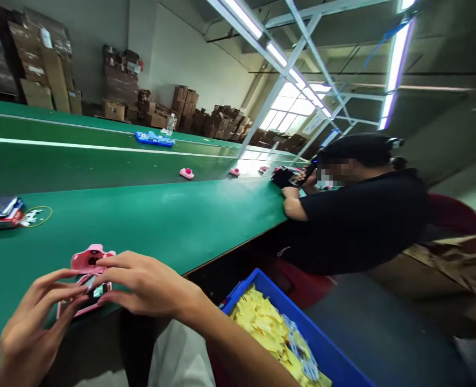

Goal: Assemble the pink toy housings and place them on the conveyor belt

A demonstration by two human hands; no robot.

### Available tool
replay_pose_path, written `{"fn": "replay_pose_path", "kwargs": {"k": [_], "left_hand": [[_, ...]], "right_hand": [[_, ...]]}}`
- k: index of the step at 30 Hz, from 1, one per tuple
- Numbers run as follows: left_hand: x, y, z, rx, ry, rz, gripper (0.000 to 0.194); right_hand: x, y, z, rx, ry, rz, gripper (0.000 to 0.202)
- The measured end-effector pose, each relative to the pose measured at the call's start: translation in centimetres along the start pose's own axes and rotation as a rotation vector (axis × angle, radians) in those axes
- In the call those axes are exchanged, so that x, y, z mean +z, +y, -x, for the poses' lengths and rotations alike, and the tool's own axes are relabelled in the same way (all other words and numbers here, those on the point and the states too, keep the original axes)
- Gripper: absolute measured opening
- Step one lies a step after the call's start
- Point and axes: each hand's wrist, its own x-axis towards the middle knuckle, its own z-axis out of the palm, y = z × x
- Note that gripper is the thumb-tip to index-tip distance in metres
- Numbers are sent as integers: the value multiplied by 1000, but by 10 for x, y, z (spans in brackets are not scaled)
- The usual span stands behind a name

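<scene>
A factory assembly workshop, by the look of it: a long green work surface (153, 215) runs into the distance beside a glossy green belt (100, 169) dotted with small pink plastic housings (186, 173). Stacked brown cardboard boxes (120, 88) line the far wall, white tube lights (395, 75) hang overhead, and a black-shirted co-worker (362, 220) sits at right.

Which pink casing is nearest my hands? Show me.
The casing between your left hand and right hand, insides exposed; other pink ones sit farther off.
</scene>
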Motion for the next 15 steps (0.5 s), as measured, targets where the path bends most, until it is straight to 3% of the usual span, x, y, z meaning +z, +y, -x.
{"fn": "replay_pose_path", "kwargs": {"k": [2,4,11,15], "left_hand": [[-1,-4,1,24,14,-10,14],[-1,-4,0,41,34,-2,18],[-9,4,-9,-23,18,34,14],[-14,1,-11,-96,-20,-40,29]], "right_hand": [[-1,2,-27,-80,-187,19,12],[-1,6,-38,-103,-251,28,10],[5,19,-45,-86,-239,-100,14],[14,26,-41,-18,-89,-154,15]]}}
